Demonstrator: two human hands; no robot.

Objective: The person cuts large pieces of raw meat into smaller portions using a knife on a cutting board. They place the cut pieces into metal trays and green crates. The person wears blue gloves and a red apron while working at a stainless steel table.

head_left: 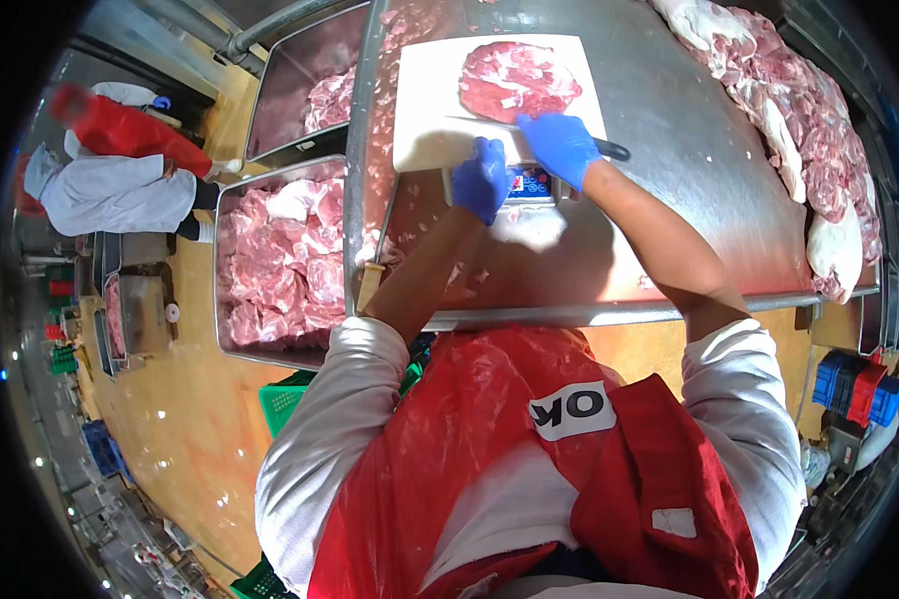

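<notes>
A flat piece of red meat (517,80) lies on a white cutting board (425,80) on the steel table. My blue-gloved right hand (559,148) is over the board, fingers extended at the meat's lower edge. A black-handled knife (617,150) lies across the board, partly under that hand. My blue-gloved left hand (481,182) has curled fingers at the board's lower edge; what they hold, if anything, is hidden. Between my hands, below the board, is a small scale (529,185) with a blue panel.
A long pile of meat (809,130) lines the table's (669,200) right side. Two steel bins of meat (280,260) (330,100) stand left. Workers in white and red (120,195) are beyond them. Green crates (285,399) sit low left, blue crates (834,384) at right.
</notes>
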